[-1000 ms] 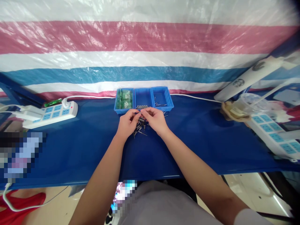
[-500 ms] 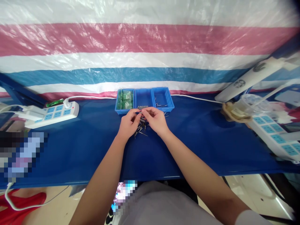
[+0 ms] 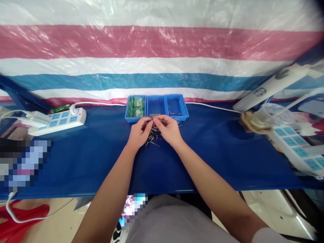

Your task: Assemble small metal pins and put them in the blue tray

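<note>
My left hand (image 3: 139, 132) and my right hand (image 3: 168, 129) meet in front of the blue bins, fingertips pinched together. Whatever they pinch is too small and too covered to name. Beneath and between the hands lies a loose pile of thin metal pins or rivets (image 3: 152, 137) on the blue table. Just behind stand three joined blue bins. The left bin (image 3: 131, 119) holds green-tinted packets (image 3: 138, 107). In the middle bin (image 3: 155, 103), small round metal pieces (image 3: 155, 115) line the front. A few thin metal pins (image 3: 174, 113) lie in the right bin (image 3: 175, 104).
White power strips stand at the left (image 3: 59, 121) and right (image 3: 301, 148) of the blue table (image 3: 212, 148). A clear plastic cup (image 3: 270, 114) in a brown holder and a white tube (image 3: 260, 91) are at the right. A striped sheet (image 3: 162, 44) hangs behind.
The view has shifted very slightly. Both hands keep the same pinched pose at the same spot, and the bins and pile look unchanged.
</note>
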`<state>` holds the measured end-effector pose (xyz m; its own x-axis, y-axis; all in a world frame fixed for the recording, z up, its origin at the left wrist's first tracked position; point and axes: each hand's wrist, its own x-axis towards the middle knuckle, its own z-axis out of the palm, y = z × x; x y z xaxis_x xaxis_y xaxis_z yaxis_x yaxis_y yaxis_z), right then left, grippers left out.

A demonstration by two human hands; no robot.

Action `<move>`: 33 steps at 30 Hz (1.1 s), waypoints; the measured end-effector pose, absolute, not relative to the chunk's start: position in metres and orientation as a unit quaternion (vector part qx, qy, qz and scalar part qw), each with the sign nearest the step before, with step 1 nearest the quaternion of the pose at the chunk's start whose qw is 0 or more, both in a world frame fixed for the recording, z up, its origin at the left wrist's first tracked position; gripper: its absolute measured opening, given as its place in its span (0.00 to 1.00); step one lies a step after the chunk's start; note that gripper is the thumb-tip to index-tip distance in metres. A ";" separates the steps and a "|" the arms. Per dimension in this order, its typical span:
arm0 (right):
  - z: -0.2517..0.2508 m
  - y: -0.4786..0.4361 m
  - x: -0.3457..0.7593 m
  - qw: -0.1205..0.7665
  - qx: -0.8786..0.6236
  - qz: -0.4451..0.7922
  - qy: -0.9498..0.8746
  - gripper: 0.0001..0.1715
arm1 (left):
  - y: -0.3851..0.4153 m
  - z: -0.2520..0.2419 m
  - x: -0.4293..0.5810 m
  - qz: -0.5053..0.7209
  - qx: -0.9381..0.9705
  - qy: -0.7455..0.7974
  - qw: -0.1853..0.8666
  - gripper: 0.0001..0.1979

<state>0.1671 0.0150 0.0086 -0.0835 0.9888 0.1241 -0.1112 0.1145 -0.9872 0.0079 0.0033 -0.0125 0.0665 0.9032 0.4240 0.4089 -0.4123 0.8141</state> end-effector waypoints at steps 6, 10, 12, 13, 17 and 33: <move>0.008 0.015 0.167 0.533 -0.431 0.506 -0.524 0.21 | 0.004 -0.013 0.009 0.498 0.700 0.459 0.227 0.12; 0.007 0.015 0.166 0.531 -0.421 0.505 -0.535 0.21 | 0.003 -0.015 0.008 0.493 0.689 0.469 0.249 0.12; 0.006 0.014 0.166 0.529 -0.414 0.501 -0.546 0.21 | 0.002 -0.015 0.007 0.490 0.683 0.474 0.262 0.12; 0.006 0.014 0.166 0.529 -0.412 0.497 -0.550 0.21 | 0.002 -0.015 0.007 0.489 0.681 0.476 0.267 0.13; 0.006 0.014 0.167 0.532 -0.412 0.490 -0.555 0.21 | 0.001 -0.014 0.007 0.486 0.676 0.481 0.274 0.15; 0.008 0.012 0.165 0.526 -0.399 0.496 -0.564 0.22 | 0.001 -0.014 0.005 0.498 0.669 0.482 0.268 0.16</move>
<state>0.1648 0.0119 0.0076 -0.1280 0.9717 0.1985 -0.0723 0.1905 -0.9790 0.0054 0.0011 -0.0135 0.0388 0.9120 0.4083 0.3786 -0.3916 0.8387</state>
